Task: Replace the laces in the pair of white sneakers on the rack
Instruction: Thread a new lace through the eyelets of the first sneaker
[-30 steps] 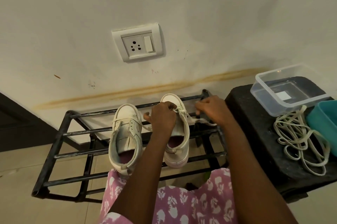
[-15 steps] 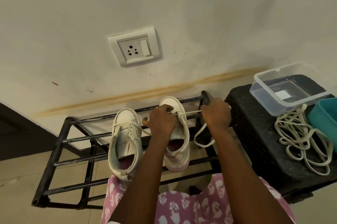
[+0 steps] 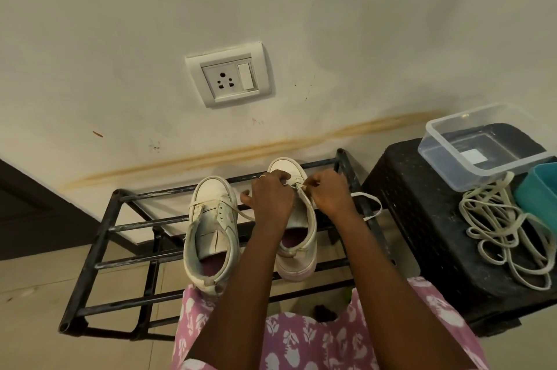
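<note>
Stained cream wall [image 3: 361, 38] with a socket plate [image 3: 229, 77] rose behind a black metal rack [image 3: 99, 249]. Beside it, a black crate [image 3: 422, 219] carried a clear tub [image 3: 482, 146], a teal box [image 3: 539, 192] and a heap of loose laces [image 3: 506, 234]. Both white sneakers stood on the rack's bars: the left-hand sneaker [image 3: 211, 219] alone, the right-hand sneaker [image 3: 301, 237] under both hands. The left hand [image 3: 272, 198] curled over its front, holding it; the right hand [image 3: 330, 195] pinched a lace [image 3: 370, 207] at its eyelets.

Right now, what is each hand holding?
Left hand: closed, gripping the right-hand sneaker near its toe.
Right hand: closed, pinching the lace at that sneaker's eyelets.
</note>
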